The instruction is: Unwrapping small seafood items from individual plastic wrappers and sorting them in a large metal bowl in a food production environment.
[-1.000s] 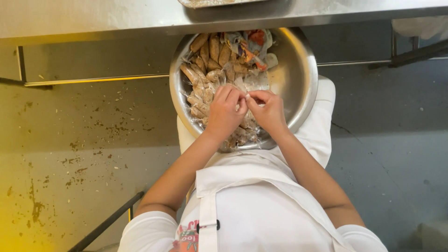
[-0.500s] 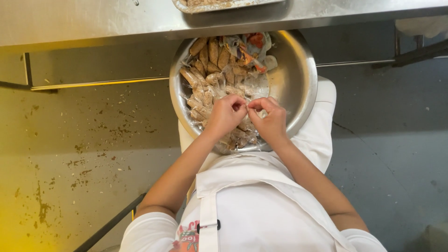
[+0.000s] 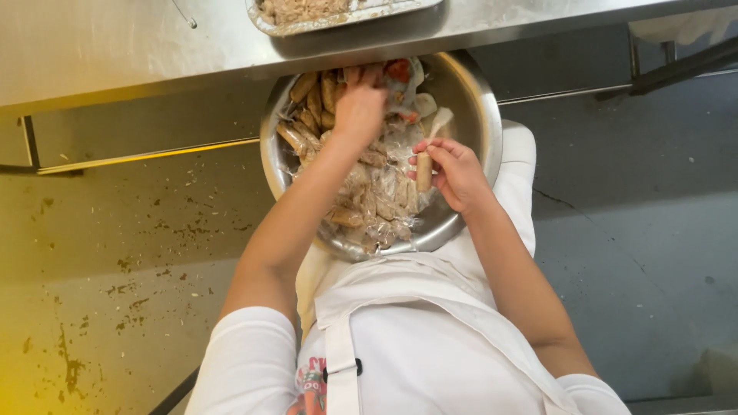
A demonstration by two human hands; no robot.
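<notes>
A: Largest first. What takes the top of the frame?

B: Steel tabletop (image 3: 138,46), upper band, its front edge running left to right and overhanging the far rim of the bowl. A foil tray (image 3: 346,14) of pale filling sits at top centre, cut off by the frame edge.

A: Open room?

B: Stained floor (image 3: 115,253) fills the left half, bare grey floor the right. A thin rail crosses the left below the tabletop.

A: The bowl?

B: Round steel bowl (image 3: 477,115), centre, on the lap of a person in a white apron (image 3: 415,338). Right inner wall is bare metal; the left and middle are packed.

A: Packed with what?

B: Brown rolls (image 3: 315,104) stacked at upper left, crinkled clear plastic wrap (image 3: 384,200) through the middle, a red scrap (image 3: 398,71) near the top rim.

A: Hands?

B: Left hand (image 3: 360,107) reaches deep to the far side, fingers curled down into the rolls; whether it grips one, cannot tell. Right hand (image 3: 453,169) at centre right, fingers closed narrowly on a single tan roll (image 3: 423,170), held upright over the wrap.
</notes>
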